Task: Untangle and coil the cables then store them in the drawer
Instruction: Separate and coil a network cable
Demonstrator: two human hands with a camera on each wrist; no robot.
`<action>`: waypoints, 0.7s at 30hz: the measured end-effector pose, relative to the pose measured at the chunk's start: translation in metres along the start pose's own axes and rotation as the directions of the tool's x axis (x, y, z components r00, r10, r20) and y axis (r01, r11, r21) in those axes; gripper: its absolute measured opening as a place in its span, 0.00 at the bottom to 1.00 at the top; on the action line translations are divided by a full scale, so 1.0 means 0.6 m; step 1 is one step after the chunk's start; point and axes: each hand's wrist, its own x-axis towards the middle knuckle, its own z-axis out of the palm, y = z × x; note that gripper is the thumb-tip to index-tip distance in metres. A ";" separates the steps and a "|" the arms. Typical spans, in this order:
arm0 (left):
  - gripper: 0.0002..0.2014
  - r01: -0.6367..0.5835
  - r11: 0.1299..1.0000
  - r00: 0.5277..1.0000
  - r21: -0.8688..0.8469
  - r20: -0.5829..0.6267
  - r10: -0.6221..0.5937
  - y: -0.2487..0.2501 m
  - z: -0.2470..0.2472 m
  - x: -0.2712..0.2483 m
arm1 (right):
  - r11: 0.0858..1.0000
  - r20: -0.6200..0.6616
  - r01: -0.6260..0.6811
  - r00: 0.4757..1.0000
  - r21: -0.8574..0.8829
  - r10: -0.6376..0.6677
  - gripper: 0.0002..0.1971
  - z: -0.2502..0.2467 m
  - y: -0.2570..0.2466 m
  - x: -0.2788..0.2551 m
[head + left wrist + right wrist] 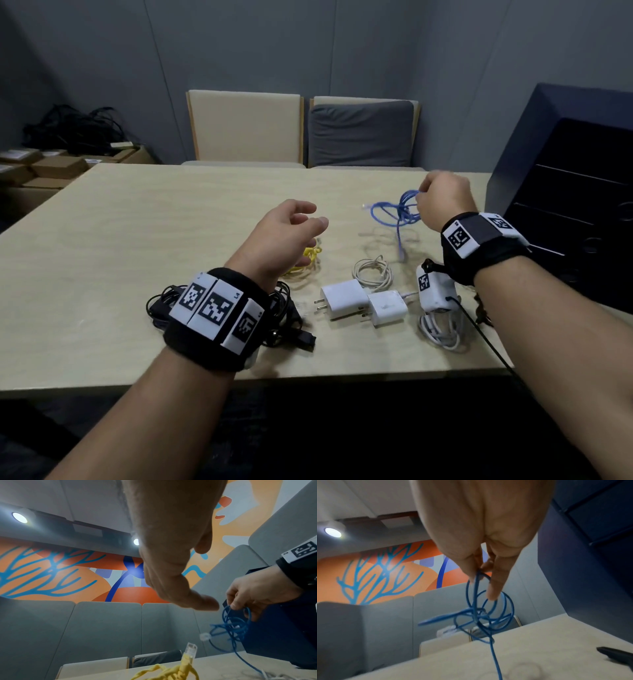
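Observation:
My right hand [442, 198] pinches a tangled blue network cable [394, 214] and lifts it above the table; its loops [488, 609] dangle and one end trails down to the tabletop. In the left wrist view the same blue cable [231, 627] hangs from my right hand [254, 596]. My left hand [291, 226] hovers with loosely curled fingers and holds nothing, above a yellow cable [308, 258] lying on the table, whose clear plug [189, 649] points up. A dark blue drawer cabinet [565, 192] stands at the right.
On the light wooden table [137, 240] lie a black cable bundle [284, 308], a coiled white cable [373, 274], two white chargers [363, 303] and another white cable [440, 329]. Two chairs [301, 130] stand behind. Boxes with black cables [68, 144] sit at the far left.

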 end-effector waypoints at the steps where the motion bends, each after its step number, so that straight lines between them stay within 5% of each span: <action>1: 0.13 -0.010 1.000 1.000 -0.011 0.000 0.010 0.001 0.002 -0.003 | 0.997 -0.055 -0.014 0.998 0.078 0.018 0.10 -0.012 0.004 -0.003; 7: 0.09 -0.098 0.987 0.994 -0.130 0.040 0.104 0.009 0.030 -0.041 | 0.871 -0.352 0.169 0.936 0.462 0.006 0.04 -0.118 0.034 -0.064; 10: 0.09 -0.144 0.969 0.984 -0.199 0.074 0.161 0.011 0.054 -0.072 | 0.820 -0.428 0.252 0.904 0.514 -0.009 0.02 -0.176 0.053 -0.134; 17: 0.15 -0.116 0.901 0.966 -0.417 0.163 0.200 -0.010 0.132 -0.173 | 0.644 -0.328 0.267 0.944 0.717 -0.026 0.11 -0.239 0.118 -0.353; 21: 0.19 -0.014 0.879 0.912 -0.476 0.355 0.206 -0.077 0.187 -0.237 | 0.575 -0.192 0.174 0.981 0.799 -0.030 0.11 -0.197 0.189 -0.464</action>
